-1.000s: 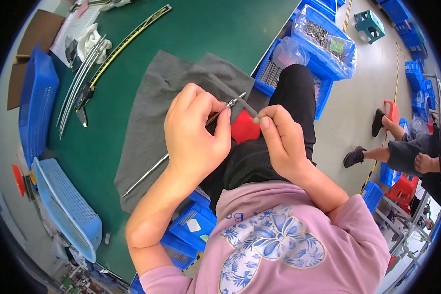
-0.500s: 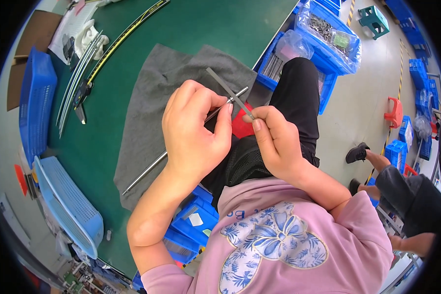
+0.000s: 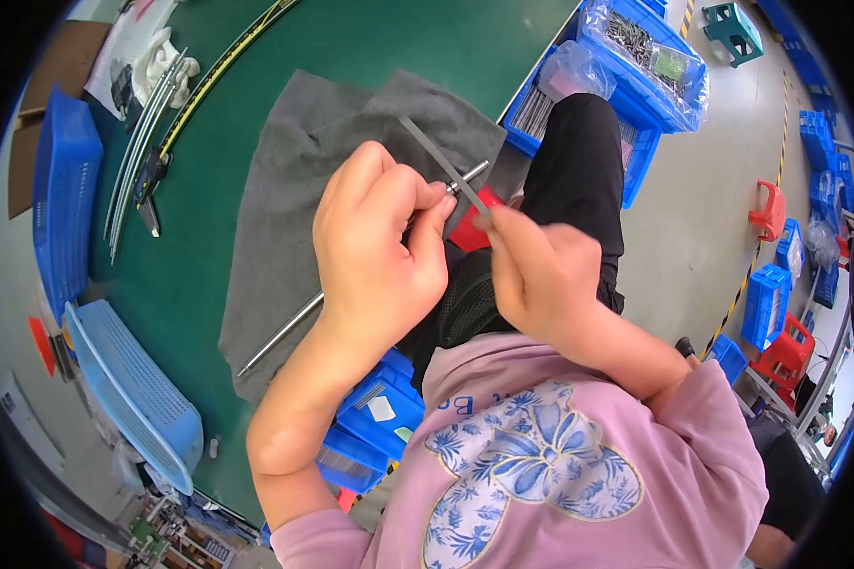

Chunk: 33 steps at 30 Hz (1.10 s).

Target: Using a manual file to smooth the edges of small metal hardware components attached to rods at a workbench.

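Note:
My left hand [image 3: 380, 247] pinches a thin shiny metal rod [image 3: 283, 332] near its upper right end. The rod's long part slants down to the lower left, over a grey cloth [image 3: 275, 209] on the green table. In my right hand [image 3: 546, 275], fingers closed, is the end of a narrow flat grey metal strip [image 3: 429, 144]. The strip lies across the rod just beyond my left fingertips, its free end pointing up and left. A ring or collar seems to sit on the rod there. A red piece [image 3: 473, 228] shows behind the crossing.
Blue bins [image 3: 636, 66] with metal parts and plastic bags stand at the upper right, beside my knee. Light-blue baskets [image 3: 138, 389] line the table's left side, near several loose rods [image 3: 147, 152] and a black-and-yellow curved bar [image 3: 218, 76]. A person [image 3: 792, 474] is at the lower right.
My right hand has rolled over and shifted slightly with the strip, which still crosses the rod. My left hand keeps its pinch. The person at right has moved toward the lower right edge.

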Each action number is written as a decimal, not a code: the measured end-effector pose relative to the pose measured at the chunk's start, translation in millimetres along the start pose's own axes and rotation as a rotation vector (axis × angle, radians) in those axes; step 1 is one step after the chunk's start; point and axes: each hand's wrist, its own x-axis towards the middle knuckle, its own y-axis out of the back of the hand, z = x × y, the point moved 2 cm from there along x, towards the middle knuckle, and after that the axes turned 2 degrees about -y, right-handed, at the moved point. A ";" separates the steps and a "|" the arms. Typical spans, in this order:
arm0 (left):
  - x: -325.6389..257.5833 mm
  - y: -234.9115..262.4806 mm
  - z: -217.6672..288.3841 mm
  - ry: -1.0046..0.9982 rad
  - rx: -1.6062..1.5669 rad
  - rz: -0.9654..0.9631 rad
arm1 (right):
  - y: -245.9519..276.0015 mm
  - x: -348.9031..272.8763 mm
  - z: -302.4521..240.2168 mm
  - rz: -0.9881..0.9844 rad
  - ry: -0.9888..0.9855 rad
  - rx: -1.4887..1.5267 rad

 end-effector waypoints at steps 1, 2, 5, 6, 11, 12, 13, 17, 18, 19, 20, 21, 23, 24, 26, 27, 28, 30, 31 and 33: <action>0.9 0.3 -0.6 -0.033 -0.004 -0.005 | -0.5 -9.4 4.4 -0.021 -0.010 0.008; -1.6 0.2 0.3 -0.059 -0.008 -0.012 | 1.2 -8.7 2.2 0.011 0.000 0.013; 0.8 2.0 2.2 -0.057 -0.001 -0.006 | 0.9 10.5 -6.1 0.012 0.024 -0.021; 1.1 2.6 2.9 -0.025 -0.009 -0.006 | -2.5 12.4 -5.8 0.040 0.039 -0.006; 2.7 2.0 0.8 -0.081 0.016 -0.004 | -3.3 -11.8 -1.1 0.050 0.030 -0.011; 3.4 2.6 1.5 -0.104 0.028 -0.010 | -2.2 -8.0 -3.3 0.031 0.030 -0.021; 3.3 2.7 1.5 -0.099 0.027 -0.014 | -1.5 -2.8 -5.4 0.012 0.030 -0.031; 3.0 2.5 0.4 -0.063 0.000 -0.008 | -3.6 7.6 -9.0 0.048 0.053 -0.014; 1.9 1.7 -0.6 -0.073 -0.002 0.004 | -0.9 3.0 -5.8 -0.013 0.034 -0.039; 1.8 1.3 -1.0 -0.083 -0.005 0.017 | 4.7 -0.4 -5.9 -0.066 -0.037 -0.004; 1.1 1.5 0.0 -0.084 -0.003 0.019 | 8.8 -0.3 -3.8 0.050 -0.004 0.068; 0.7 1.7 1.0 -0.083 0.011 0.015 | 12.4 1.2 -1.9 0.166 0.029 0.139; 0.0 1.5 2.0 -0.087 0.024 0.012 | 18.5 6.0 -1.0 0.176 0.048 0.163; -0.9 1.1 1.4 -0.081 0.010 0.021 | 17.8 7.1 -0.3 0.118 0.055 0.139; -1.3 0.9 2.4 -0.078 -0.006 0.031 | 16.8 7.0 2.0 -0.001 0.049 0.134; -1.0 0.7 3.2 -0.060 -0.020 0.028 | 15.5 5.8 2.7 0.001 0.050 0.131; -0.3 0.3 3.3 -0.042 -0.033 0.025 | 12.9 4.1 3.5 -0.016 0.043 0.137; 0.0 1.1 3.6 -0.052 -0.021 0.025 | 11.4 3.1 3.0 -0.051 0.037 0.149; 0.0 1.4 3.8 -0.063 -0.007 0.025 | 11.0 3.0 2.6 -0.052 0.037 0.149; -0.2 2.1 4.1 -0.059 -0.010 0.025 | 10.4 2.9 2.7 -0.024 0.022 0.123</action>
